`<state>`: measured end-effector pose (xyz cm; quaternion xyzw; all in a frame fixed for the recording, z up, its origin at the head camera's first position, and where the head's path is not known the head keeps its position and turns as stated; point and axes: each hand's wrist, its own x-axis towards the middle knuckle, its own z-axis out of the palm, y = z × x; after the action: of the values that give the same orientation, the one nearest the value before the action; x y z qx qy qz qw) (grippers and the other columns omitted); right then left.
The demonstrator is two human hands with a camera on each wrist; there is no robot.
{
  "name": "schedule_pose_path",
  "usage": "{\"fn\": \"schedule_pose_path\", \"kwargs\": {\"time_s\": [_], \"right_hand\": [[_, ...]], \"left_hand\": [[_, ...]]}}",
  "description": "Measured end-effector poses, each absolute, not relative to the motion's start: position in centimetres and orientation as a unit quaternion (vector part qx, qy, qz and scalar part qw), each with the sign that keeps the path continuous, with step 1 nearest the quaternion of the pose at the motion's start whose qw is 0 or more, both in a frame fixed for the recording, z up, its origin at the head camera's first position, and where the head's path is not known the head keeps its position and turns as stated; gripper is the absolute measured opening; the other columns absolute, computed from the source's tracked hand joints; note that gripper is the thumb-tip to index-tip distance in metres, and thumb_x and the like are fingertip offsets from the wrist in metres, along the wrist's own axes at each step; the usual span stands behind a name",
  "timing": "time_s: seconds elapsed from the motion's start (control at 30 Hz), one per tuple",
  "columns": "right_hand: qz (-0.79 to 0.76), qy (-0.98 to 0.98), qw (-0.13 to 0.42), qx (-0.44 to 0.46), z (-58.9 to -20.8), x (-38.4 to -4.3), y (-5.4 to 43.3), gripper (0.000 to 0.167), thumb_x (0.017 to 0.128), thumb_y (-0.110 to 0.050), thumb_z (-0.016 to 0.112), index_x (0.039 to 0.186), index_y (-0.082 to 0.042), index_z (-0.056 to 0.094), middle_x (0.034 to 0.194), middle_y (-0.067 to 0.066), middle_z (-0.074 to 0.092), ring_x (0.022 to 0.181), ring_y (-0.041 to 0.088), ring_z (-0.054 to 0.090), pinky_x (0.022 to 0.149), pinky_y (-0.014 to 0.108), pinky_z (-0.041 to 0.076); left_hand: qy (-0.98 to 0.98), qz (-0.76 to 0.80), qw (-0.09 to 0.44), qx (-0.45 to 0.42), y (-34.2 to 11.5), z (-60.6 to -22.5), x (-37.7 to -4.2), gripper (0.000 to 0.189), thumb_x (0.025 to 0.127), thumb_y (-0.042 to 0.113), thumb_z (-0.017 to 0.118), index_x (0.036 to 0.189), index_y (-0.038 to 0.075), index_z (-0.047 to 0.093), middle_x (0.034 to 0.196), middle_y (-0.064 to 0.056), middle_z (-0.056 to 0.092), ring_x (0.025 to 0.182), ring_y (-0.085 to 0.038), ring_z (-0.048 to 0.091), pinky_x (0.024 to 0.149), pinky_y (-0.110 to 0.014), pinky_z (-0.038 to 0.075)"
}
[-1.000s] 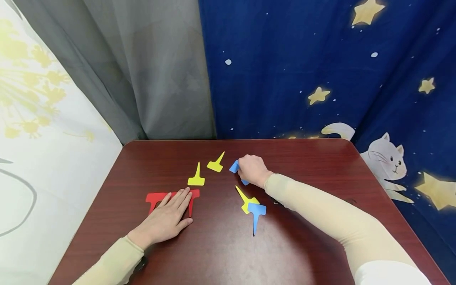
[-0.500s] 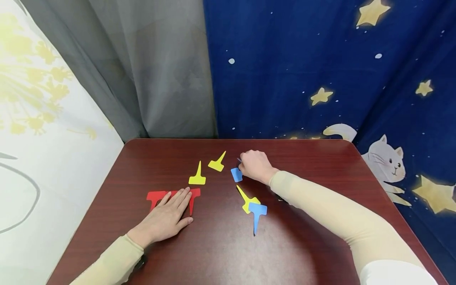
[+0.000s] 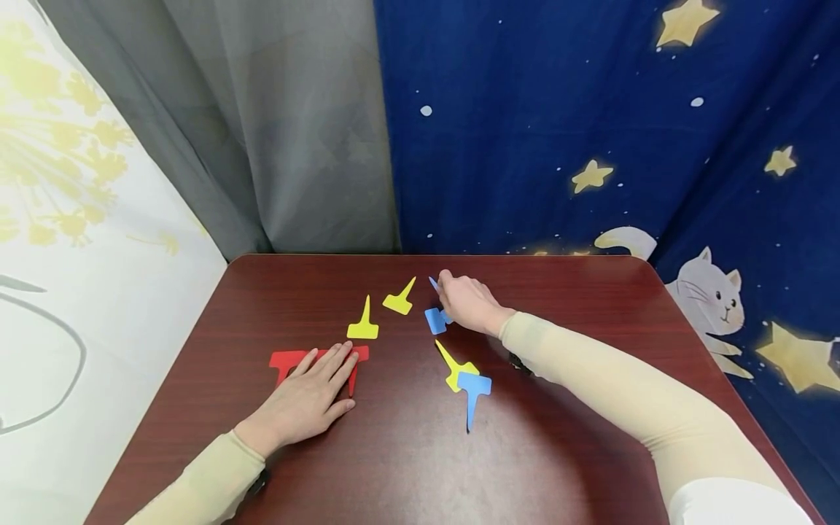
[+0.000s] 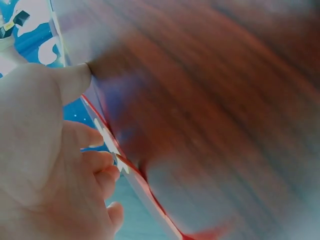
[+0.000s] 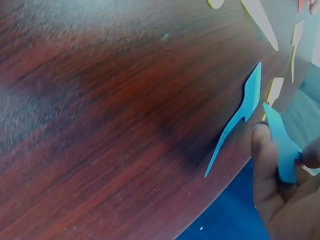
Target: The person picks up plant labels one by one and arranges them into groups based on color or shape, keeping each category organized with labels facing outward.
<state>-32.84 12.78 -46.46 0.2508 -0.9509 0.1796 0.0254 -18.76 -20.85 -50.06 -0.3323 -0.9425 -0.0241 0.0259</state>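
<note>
My left hand (image 3: 305,401) lies flat with fingers spread over a row of red T-shaped plant labels (image 3: 285,361), hiding part of them. At the far middle of the table, my right hand (image 3: 471,302) pinches a blue T-shaped plant label (image 5: 282,147) between thumb and fingers, above the table. In the head view only a blue tip (image 3: 433,282) shows past those fingers. Another blue label (image 5: 252,92) lies on the table beneath that hand, its wide head (image 3: 435,321) towards the left.
Two yellow plant labels (image 3: 363,327) (image 3: 399,302) lie left of the right hand. Nearer me, a blue label (image 3: 474,386) overlaps a third yellow label (image 3: 456,368). Curtains (image 3: 315,131) hang behind the far edge of the brown table (image 3: 394,467).
My right hand has shifted slightly away from me and turned, so more of the blue label below it shows and a blue tip points past the fingers. My left hand stays put.
</note>
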Motion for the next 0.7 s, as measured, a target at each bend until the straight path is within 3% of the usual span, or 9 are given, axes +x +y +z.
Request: {"fn": "schedule_pose_path", "kwargs": {"time_s": [0.27,0.5,0.6,0.7], "right_hand": [[0.295,-0.919,-0.086,0.247,-46.3,-32.1,12.3,0.012,0.106,-0.015,0.052,0.116,-0.008,0.053,0.079,0.005,0.061,0.052,0.015,0.063,0.052,0.026,0.055],[0.308,-0.900,-0.139,0.276,-45.3,-32.0,11.4,0.059,0.097,-0.004,0.063,0.151,-0.004,0.038,0.084,-0.003,0.069,0.069,0.011,0.064,0.069,0.027,0.053],[0.312,-0.891,-0.153,0.292,-45.1,-32.0,11.0,0.066,0.093,-0.005,0.065,0.153,-0.004,0.037,0.082,-0.007,0.070,0.073,0.011,0.063,0.072,0.028,0.051],[0.325,-0.883,-0.149,0.305,-44.9,-31.8,10.5,0.061,0.091,-0.005,0.067,0.148,-0.004,0.047,0.081,-0.009,0.071,0.075,0.010,0.063,0.070,0.027,0.052]], "left_hand": [[-0.935,-0.020,0.031,-0.354,-20.7,-50.0,-18.6,0.067,0.100,0.045,0.058,0.156,0.015,0.040,0.162,-0.015,0.030,0.148,-0.034,0.030,0.117,-0.058,0.023],[-0.934,-0.020,0.032,-0.355,-20.8,-50.0,-18.7,0.066,0.100,0.044,0.058,0.156,0.014,0.041,0.162,-0.014,0.030,0.147,-0.033,0.031,0.117,-0.058,0.023],[-0.933,-0.021,0.034,-0.356,-20.8,-50.0,-18.7,0.066,0.100,0.044,0.059,0.155,0.013,0.041,0.162,-0.014,0.031,0.147,-0.033,0.031,0.117,-0.058,0.023],[-0.934,-0.022,0.033,-0.356,-20.7,-50.0,-18.7,0.066,0.100,0.044,0.059,0.155,0.012,0.041,0.161,-0.013,0.032,0.147,-0.032,0.032,0.117,-0.058,0.024]]}}
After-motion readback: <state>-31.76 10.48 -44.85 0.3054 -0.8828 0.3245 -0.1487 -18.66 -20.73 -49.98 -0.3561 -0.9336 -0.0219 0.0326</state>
